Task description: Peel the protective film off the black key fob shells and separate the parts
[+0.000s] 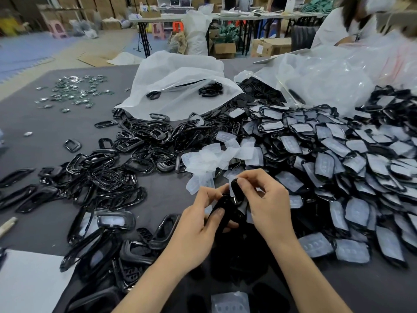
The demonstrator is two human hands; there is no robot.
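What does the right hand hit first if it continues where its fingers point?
The black key fob shell the right hand is pinching; beyond that, probably the pile of peeled film, depth unclear.

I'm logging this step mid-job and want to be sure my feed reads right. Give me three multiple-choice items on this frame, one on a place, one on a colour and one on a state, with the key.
1. Where is the heap of film-covered shells relative to the hands?
A. On the person's right
B. On the person's left
C. Directly under the forearms

2. What colour are the loose peeled films beyond the hands?
A. Yellow
B. Translucent white
C. Red

3. What is the right hand doing?
A. Lying flat and holding nothing
B. Pinching the top end of the black shell that the left hand holds
C. It is out of view

Key: 1 A, the covered heap fills the right side. 2 B, the films look pale and see-through. 3 B, thumb and forefinger close on the shell's top end.
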